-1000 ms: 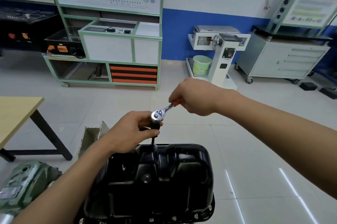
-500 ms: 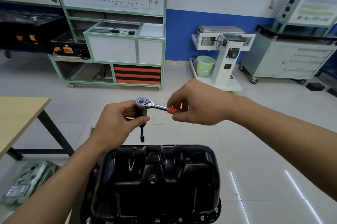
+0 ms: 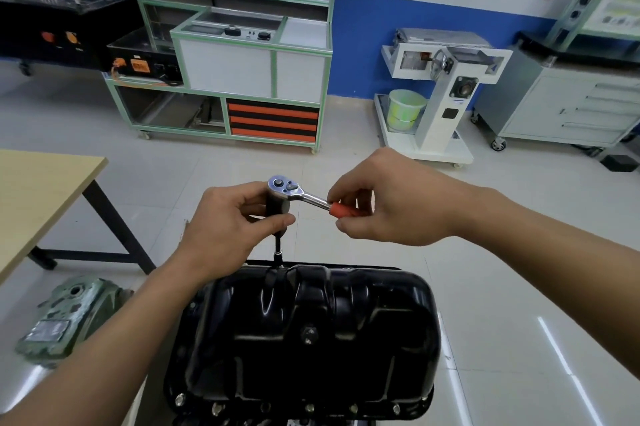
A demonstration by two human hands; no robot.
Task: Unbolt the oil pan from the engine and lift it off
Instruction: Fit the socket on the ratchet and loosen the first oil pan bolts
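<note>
Oil pan (image 3: 346, 356) sits low centre, just below both hands. It's glossy black w/ deep pressed ribs, a hex plug (image 3: 309, 334) near the middle and silver bolts (image 3: 180, 399) along the near flange. L hand (image 3: 225, 228) has fingers curled round the ratchet (image 3: 298, 195) just under its head. R hand (image 3: 391, 204) pinches the orange grip. The ext. (image 3: 278, 245) hangs upright, tip at the pan's far edge; can't tell if it's on a bolt.
</note>
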